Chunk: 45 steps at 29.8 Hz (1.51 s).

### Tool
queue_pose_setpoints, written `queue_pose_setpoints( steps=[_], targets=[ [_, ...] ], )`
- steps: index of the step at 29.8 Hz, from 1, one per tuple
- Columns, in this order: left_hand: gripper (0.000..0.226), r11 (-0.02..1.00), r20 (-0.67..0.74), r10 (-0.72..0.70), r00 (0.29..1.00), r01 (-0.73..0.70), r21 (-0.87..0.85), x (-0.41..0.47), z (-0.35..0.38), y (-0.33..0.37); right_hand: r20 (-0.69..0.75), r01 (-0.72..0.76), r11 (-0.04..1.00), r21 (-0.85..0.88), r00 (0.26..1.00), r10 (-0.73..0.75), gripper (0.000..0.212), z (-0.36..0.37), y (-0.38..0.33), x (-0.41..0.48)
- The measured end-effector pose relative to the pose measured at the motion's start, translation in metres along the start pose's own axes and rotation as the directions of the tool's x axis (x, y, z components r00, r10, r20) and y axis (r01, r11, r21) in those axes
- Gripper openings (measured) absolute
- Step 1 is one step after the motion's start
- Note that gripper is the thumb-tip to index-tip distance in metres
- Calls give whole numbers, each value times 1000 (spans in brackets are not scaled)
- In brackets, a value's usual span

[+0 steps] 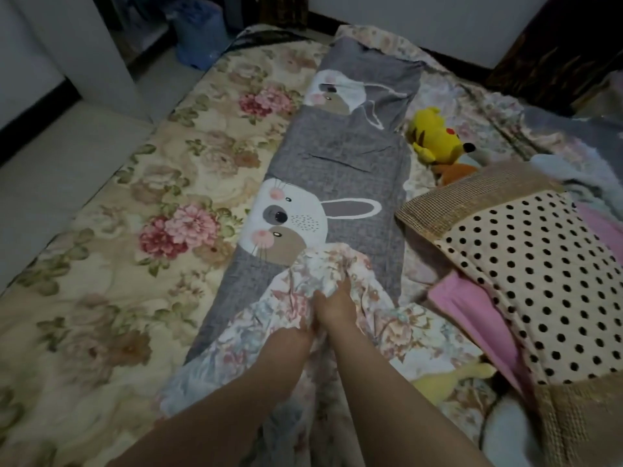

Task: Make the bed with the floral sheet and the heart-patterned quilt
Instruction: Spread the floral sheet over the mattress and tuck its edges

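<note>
A pale floral sheet [290, 288] lies bunched at the near middle of the bed, over a grey quilt with rabbit faces [340, 163]. My left hand [291, 338] grips a fold of this sheet. My right hand [337, 308] grips the same bunch just beyond it, fingers buried in the cloth. The two hands touch each other. A cream mattress cover with large pink and red flowers [135, 214] fills the left half of the bed. No heart pattern shows on any cloth in view.
A polka-dot pillow with woven brown trim [526, 264] and pink cloth [472, 315] lie at right. A yellow plush toy [435, 136] sits beyond it. A blue bin [202, 32] stands on the floor at the far left. A dark wooden headboard [556, 45] rises at the far right.
</note>
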<state>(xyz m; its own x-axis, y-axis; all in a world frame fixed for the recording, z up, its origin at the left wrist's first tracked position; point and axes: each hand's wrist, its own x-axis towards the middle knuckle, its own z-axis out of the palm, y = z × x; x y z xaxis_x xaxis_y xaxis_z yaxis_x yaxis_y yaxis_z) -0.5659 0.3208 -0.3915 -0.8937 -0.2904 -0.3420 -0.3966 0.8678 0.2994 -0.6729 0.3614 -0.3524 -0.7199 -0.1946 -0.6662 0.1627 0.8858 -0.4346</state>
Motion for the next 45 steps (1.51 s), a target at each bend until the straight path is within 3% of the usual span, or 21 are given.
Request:
queue_pose_setpoints(
  steps=[3, 5, 7, 10, 12, 14, 16, 20, 22, 25, 27, 28, 30, 32, 34, 35, 36, 38, 39, 41, 45],
  targets=[
    [47, 991, 143, 79, 987, -94, 99, -22, -6, -16, -23, -16, 995, -103, 1000, 14, 65, 11, 5, -8],
    [39, 999, 84, 33, 996, -35, 25, -29, -17, -34, -6, 50, 996, -74, 999, -50, 57, 21, 10, -24],
    [40, 978, -61, -115, 992, 102, -182, -32, -35, -40, -51, 168, 986, 6, 985, -168, 53, 24, 5, -49],
    [34, 803, -251, -364, 897, 167, -572, -23, -53, -50, 2, 344, 939, 9, 939, -344, 53, 29, 1, -85],
    [67, 735, -18, -375, 927, 285, -615, -7, -55, -66, 142, 432, 898, -86, 897, -418, 55, 39, 6, -115],
    [84, 796, 242, -307, 920, 388, -465, 3, -48, -74, 144, 447, 886, -120, 891, -430, 50, 41, 17, -135],
    [83, 788, 341, -279, 898, 417, -453, 4, -43, -72, 52, 444, 875, -191, 895, -443, 44, 35, 24, -137],
    [96, 757, 343, -353, 870, 481, -442, -2, -33, -69, -104, 436, 812, -388, 854, -509, 52, 10, 19, -118],
    [77, 784, 348, -388, 853, 504, -361, -9, -33, -71, -123, 435, 781, -448, 835, -536, 61, 7, 15, -105],
    [10, 830, 272, -302, 914, 392, -397, -16, -46, -71, -95, 478, 694, -539, 784, -614, 63, -2, -2, -100],
    [15, 873, 319, -114, 941, 248, -420, -19, -62, -66, -26, 531, 601, -597, 736, -676, 58, -11, -14, -90],
    [22, 889, 403, 49, 914, 143, -435, -22, -76, -58, 57, 562, 523, -641, 714, -698, 56, -14, -20, -85],
    [33, 884, 625, 324, 710, 8, -468, -33, -99, -39, 305, 628, 296, -720, 669, -678, 48, -20, -28, -76],
    [37, 894, 797, 416, 437, -33, -448, -45, -112, -20, 481, 623, 85, -777, 677, -557, 38, -29, -28, -70],
    [38, 914, 886, 387, 256, 21, -405, -48, -109, -14, 503, 557, 11, -830, 757, -417, 38, -40, -22, -74],
    [34, 918, 900, 354, 256, 90, -387, -48, -109, -10, 481, 518, 11, -855, 802, -355, 40, -49, -18, -81],
    [23, 915, 873, 313, 373, 127, -382, -41, -105, -9, 455, 487, 36, -872, 837, -306, 39, -58, -12, -89],
    [19, 935, 629, 190, 754, 56, -349, -28, -106, -12, 396, 421, 90, -903, 894, -210, 38, -69, 3, -105],
    [31, 942, 462, 121, 879, 45, -332, -18, -103, -6, 395, 415, 112, -903, 904, -163, 37, -78, 15, -113],
    [57, 921, 385, 61, 921, 97, -378, -8, -90, 0, 471, 471, 183, -863, 881, -47, 37, -84, 30, -122],
    [59, 926, 595, 192, 781, 57, -374, -7, -44, 54, 632, 520, 388, -761, 729, 262, 25, -84, 62, -121]
  ],
)
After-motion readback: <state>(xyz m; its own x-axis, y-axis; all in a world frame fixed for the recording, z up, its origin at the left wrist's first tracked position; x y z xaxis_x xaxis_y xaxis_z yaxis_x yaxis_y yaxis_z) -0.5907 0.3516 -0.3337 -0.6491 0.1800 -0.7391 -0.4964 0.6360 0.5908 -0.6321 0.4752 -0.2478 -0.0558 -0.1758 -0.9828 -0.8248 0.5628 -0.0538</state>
